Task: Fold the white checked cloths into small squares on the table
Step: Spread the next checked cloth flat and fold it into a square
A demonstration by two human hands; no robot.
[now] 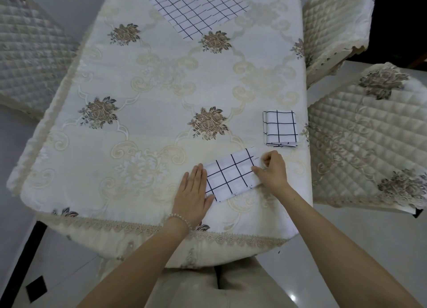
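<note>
There is a single view, from a wide-angle camera worn on the person's head. It looks forward and steeply down over both forearms onto the cream floral-embroidered tablecloth (147, 127), whose near lace edge runs just below the left hand (193, 192) and right hand (272, 170). The hands sit close, low in the centre. Straight lines bow toward the edges. Quilted cream chair covers (360, 141) flank both sides.

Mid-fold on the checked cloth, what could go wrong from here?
1. The right hand pinches only one end of the half-folded cloth; layers may slip, leaving uneven edges.
2. The left hand lies flat on the other end; lifting early may let it spring open.
3. The folded square sits near the table's edge.
</note>
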